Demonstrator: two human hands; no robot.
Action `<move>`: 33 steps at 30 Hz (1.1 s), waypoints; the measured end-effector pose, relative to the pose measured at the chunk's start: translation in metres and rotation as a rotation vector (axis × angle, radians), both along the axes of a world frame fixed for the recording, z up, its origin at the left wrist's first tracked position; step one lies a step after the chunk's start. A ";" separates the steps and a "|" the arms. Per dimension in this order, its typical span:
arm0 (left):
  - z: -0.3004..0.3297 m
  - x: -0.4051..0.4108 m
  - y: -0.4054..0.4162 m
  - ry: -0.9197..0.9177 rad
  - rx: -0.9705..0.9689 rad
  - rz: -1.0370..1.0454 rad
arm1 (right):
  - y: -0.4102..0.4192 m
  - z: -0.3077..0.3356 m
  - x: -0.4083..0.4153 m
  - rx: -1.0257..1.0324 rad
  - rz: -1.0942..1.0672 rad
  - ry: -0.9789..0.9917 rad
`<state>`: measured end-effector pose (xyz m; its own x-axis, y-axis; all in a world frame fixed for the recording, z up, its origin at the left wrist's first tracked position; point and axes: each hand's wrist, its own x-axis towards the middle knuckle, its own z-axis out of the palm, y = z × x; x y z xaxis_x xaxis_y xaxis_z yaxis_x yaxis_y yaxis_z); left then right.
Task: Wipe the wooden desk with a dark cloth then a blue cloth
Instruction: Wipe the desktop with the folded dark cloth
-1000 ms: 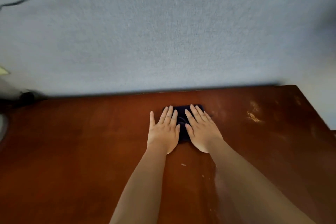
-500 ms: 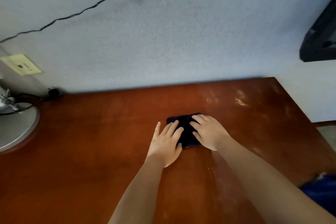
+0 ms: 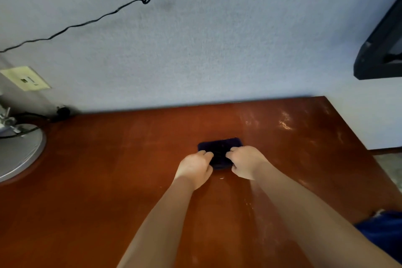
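Cloth point(image 3: 219, 147) lies crosswise (both hands point(image 3: 194, 168) gripping).

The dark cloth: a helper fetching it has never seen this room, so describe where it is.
On the reddish wooden desk against the pale wall, look near the middle. The dark cloth lies folded flat there, under the left hand and right hand. It is the only near-black rectangle on the wood.

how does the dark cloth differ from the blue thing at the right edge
The dark cloth is near-black navy; the blue fabric is brighter blue. The dark cloth lies folded flat mid-desk, gripped by the left hand and right hand; the blue fabric sits untouched beyond the desk's right edge, mostly cut off. Both look like soft fabric.
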<state>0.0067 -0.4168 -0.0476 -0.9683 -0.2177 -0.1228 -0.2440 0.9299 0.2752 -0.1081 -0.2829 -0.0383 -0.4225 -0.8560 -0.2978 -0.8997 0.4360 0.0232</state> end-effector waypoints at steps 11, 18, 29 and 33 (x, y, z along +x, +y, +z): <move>-0.010 0.020 0.009 0.202 -0.010 -0.086 | 0.021 -0.001 0.002 -0.187 0.063 -0.015; -0.040 -0.001 0.031 -0.144 -0.065 0.186 | 0.008 -0.051 0.020 -0.172 -0.229 -0.136; -0.046 -0.066 -0.005 -0.187 -0.186 0.199 | -0.031 -0.060 -0.053 -0.176 -0.141 -0.068; -0.049 -0.103 -0.018 -0.151 -0.167 0.212 | -0.047 -0.062 -0.091 -0.169 -0.133 -0.023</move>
<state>-0.0966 -0.4343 -0.0968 -0.8728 -0.4418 -0.2075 -0.4636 0.8833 0.0692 -0.1995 -0.3302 -0.1003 -0.5296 -0.8320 -0.1653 -0.8336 0.5466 -0.0802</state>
